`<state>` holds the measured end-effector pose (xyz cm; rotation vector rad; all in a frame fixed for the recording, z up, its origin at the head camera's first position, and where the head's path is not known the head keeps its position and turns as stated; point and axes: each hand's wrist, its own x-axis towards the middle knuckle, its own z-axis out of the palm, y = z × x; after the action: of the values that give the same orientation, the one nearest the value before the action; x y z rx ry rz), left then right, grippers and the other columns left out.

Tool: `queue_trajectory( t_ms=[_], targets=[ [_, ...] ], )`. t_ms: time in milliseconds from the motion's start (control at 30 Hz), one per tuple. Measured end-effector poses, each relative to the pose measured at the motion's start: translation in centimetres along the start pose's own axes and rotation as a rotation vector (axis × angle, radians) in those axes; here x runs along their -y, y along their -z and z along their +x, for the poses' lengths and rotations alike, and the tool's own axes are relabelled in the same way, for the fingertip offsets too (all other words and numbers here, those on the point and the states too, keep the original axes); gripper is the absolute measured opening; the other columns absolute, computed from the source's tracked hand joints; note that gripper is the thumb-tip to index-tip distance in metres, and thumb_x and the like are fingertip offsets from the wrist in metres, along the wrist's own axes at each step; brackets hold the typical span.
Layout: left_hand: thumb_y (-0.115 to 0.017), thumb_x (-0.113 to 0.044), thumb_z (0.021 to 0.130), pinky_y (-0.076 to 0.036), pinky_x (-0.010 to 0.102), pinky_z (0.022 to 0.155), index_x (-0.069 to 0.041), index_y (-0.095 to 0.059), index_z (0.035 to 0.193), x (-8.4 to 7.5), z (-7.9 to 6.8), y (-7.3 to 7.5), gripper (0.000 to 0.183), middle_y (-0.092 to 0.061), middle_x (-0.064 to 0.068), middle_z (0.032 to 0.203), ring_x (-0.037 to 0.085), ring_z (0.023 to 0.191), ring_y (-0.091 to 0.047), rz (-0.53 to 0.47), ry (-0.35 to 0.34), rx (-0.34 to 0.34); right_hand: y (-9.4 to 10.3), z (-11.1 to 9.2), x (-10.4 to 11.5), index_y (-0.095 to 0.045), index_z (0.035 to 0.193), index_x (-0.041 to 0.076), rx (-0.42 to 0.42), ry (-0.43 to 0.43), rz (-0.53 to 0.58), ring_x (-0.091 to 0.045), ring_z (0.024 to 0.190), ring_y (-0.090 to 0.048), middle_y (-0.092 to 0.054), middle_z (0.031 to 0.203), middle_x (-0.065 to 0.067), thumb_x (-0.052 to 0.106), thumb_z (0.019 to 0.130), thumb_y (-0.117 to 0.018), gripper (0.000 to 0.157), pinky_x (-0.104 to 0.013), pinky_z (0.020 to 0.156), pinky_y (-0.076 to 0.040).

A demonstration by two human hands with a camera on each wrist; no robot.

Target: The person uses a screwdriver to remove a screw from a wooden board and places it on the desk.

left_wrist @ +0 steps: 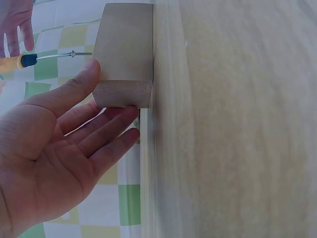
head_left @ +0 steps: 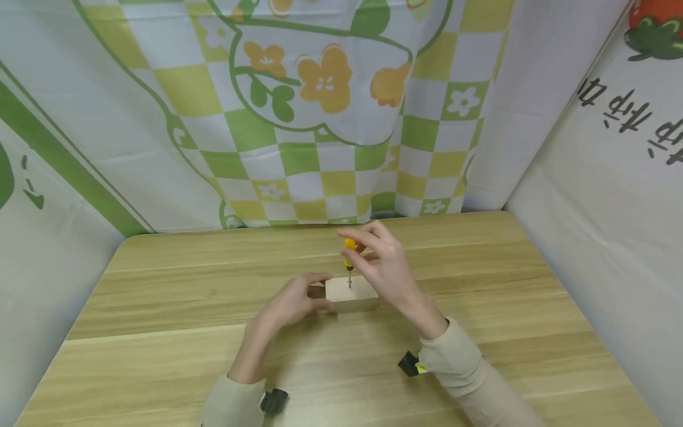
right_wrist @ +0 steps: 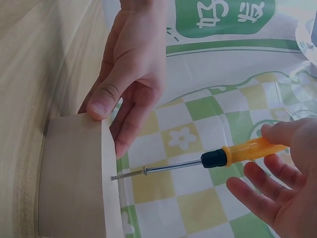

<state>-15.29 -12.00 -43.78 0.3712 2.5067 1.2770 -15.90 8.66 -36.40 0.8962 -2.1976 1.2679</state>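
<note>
A pale wooden block (head_left: 341, 289) lies on the table, and my left hand (head_left: 290, 301) grips its left end. In the left wrist view, the thumb is against the block's upper edge and fingertips touch its end. A screw (right_wrist: 130, 175) stands in the block's top face, much of its thread still visible. The tip of a screwdriver (right_wrist: 247, 149) with a yellow handle and black collar meets the screw head. My right hand (head_left: 386, 264) holds the handle between thumb and fingers above the block; in the right wrist view, the lower fingers are spread away from it.
The wood-grain table (head_left: 160, 308) extends around both hands. A checked, flowered curtain (head_left: 320, 154) hangs behind its far edge, and white printed sheets stand on both sides. Small black devices (head_left: 274, 401) are attached at the beige sleeve cuffs.
</note>
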Motion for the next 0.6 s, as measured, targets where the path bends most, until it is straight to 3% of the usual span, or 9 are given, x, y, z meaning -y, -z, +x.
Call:
queue_trajectory(
  t_ms=[233,500,600],
  targets=[
    [-0.075,-0.021,0.079,-0.045,0.042,0.098,-0.011,-0.05,0.135,0.0,0.11,-0.03,0.062,-0.055,0.005,0.133,0.022,0.115,-0.057,-0.01,0.0,-0.001,-0.15,0.1,-0.1,-0.065,0.117,0.012,-0.018,0.021,-0.033,-0.014,0.079,-0.06,-0.056,0.099,-0.004,0.007,0.085,-0.067,0.033,-0.018,0.059,-0.054],
    [-0.075,-0.02,0.079,-0.046,0.042,0.097,-0.011,-0.051,0.134,-0.05,0.09,-0.03,0.061,-0.055,0.004,0.132,0.021,0.114,-0.057,-0.011,-0.001,-0.002,-0.12,0.14,-0.1,-0.065,0.117,0.008,-0.015,0.026,-0.016,-0.013,0.082,-0.059,-0.061,0.1,-0.004,-0.006,0.081,-0.055,0.04,-0.017,0.062,-0.054],
    [-0.075,-0.021,0.079,-0.046,0.042,0.097,-0.011,-0.051,0.135,-0.1,0.03,-0.02,0.061,-0.054,0.004,0.133,0.022,0.115,-0.057,-0.009,0.002,0.001,-0.11,0.06,-0.07,-0.065,0.118,0.009,-0.003,0.025,-0.019,-0.013,0.082,-0.06,-0.059,0.102,-0.004,-0.003,0.083,-0.059,0.038,-0.017,0.062,-0.054]
  ],
)
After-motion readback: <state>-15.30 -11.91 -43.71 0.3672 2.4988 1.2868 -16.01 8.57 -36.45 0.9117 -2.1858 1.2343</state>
